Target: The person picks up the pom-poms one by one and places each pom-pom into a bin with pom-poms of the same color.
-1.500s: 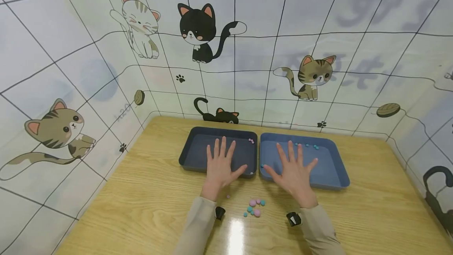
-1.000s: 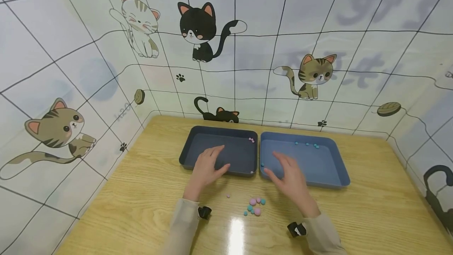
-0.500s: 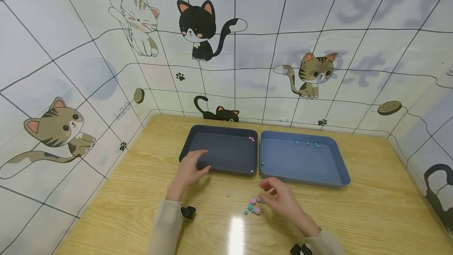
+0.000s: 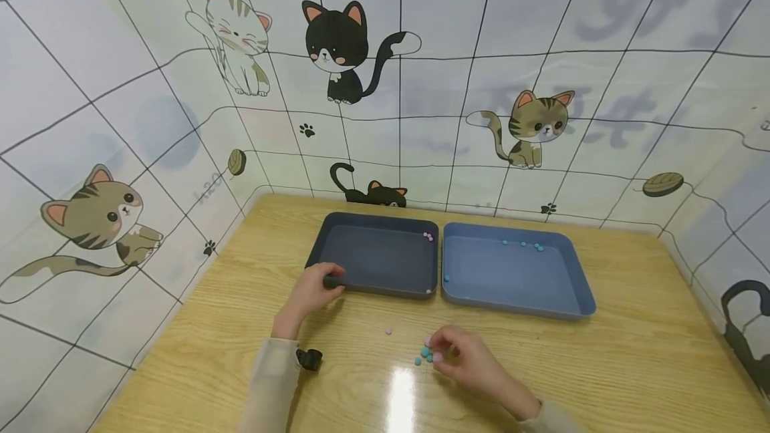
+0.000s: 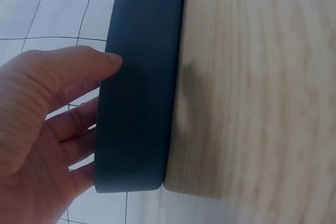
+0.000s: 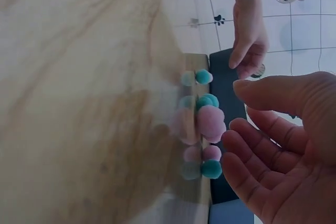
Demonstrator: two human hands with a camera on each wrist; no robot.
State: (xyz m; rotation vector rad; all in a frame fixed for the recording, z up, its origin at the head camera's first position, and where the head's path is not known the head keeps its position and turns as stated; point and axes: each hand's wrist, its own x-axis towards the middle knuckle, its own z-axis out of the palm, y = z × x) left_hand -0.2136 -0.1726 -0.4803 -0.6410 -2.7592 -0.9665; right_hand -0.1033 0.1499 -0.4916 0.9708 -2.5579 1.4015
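My left hand (image 4: 309,291) grips the near-left rim of a dark tray (image 4: 379,252). In the left wrist view its thumb presses the outside of the tray wall (image 5: 142,103), the other fingers behind it. My right hand (image 4: 475,363) is low over a small cluster of pink and teal pompoms on the table, thumb and bent fingers apart. The right wrist view shows a large pink pompom (image 6: 211,121) and a teal pompom (image 6: 211,169) just beyond those fingertips, nothing pinched. From above, the hand hides part of the cluster.
A blue tray (image 4: 511,272) stands right beside the dark one, with several teal pompoms (image 4: 538,247) inside. Pink pompoms (image 4: 428,236) lie in the dark tray's right corners. One small pink pompom (image 4: 388,331) sits apart on the wooden table (image 4: 637,353). A cat-patterned wall covering (image 4: 433,99) encloses the back and sides.
Both hands were spread flat above the trays. The left moved left and down and took hold of the dark tray's rim; the right came down and nearer to the pompom cluster, its fingers bending.
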